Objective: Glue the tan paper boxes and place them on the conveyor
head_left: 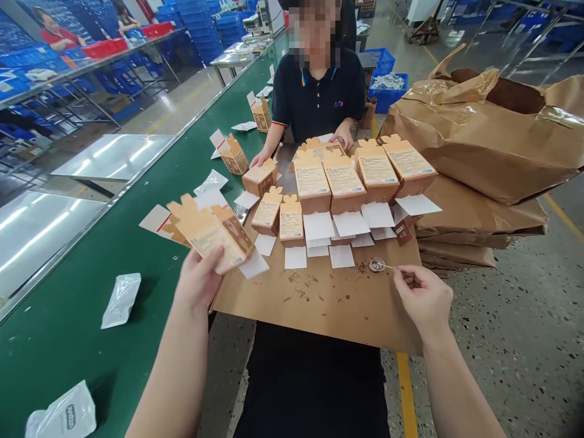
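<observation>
Cardboard box [216,238], flaps splayed, is clamped in the left hand [198,280]; the right hand [422,298] pinches a thin stick [389,267] beside a clear round dish [376,264].

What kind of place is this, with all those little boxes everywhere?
Probably a packing area in a factory. You can see a long green belt or bench with shiny packets on it, open cardboard boxes crowded on the work table, and stacked blue crates behind.

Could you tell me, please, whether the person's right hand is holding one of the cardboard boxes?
No, the right hand pinches a thin stick whose tip reaches a small clear dish.
</observation>
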Action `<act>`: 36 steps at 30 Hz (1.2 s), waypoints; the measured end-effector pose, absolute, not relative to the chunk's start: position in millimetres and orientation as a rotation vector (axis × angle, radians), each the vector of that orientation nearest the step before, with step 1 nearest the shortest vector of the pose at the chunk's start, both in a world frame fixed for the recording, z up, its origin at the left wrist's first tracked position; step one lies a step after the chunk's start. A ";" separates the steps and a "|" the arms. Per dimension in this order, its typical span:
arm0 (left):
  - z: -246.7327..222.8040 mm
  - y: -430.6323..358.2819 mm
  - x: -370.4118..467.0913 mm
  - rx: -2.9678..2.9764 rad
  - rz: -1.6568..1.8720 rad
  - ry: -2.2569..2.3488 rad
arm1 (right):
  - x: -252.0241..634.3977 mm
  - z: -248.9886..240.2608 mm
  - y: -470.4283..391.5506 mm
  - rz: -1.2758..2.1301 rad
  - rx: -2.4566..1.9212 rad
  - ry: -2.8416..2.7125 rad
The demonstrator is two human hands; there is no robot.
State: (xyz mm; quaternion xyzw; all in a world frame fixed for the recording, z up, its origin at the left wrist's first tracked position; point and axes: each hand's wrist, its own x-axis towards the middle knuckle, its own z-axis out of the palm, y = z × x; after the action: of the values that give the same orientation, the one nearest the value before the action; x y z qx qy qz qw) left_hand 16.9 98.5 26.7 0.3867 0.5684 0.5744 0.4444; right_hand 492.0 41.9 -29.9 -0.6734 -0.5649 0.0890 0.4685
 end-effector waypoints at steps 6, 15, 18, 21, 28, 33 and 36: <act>-27.8 42.0 68.4 0.789 1.213 1.339 | 493.3 -31.1 48.3 0.215 -1.667 -1.487; -40.0 50.8 81.0 0.753 1.207 1.349 | 455.7 -12.5 20.3 0.305 -1.477 -1.427; -39.4 52.4 85.5 0.765 1.200 1.345 | 404.6 -10.3 10.6 0.526 -1.292 -1.517; -44.1 53.3 87.9 0.800 1.197 1.341 | 354.7 -19.1 8.2 0.699 -1.203 -1.569; -51.3 52.1 88.8 0.872 1.196 1.294 | 315.4 -48.4 12.5 0.817 -1.158 -1.688; -48.8 48.8 90.6 0.914 1.189 1.296 | 326.0 -46.5 16.0 0.775 -1.185 -1.664; -49.2 40.9 93.9 0.957 1.164 1.330 | 341.9 -38.3 11.7 0.739 -1.215 -1.620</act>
State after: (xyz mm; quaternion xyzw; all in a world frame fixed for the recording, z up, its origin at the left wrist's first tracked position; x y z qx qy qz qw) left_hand 93.9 40.9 -49.2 0.4021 0.5585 0.4889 0.5360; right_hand 341.9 11.7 -38.3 -0.4965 -0.6622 0.3019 0.4732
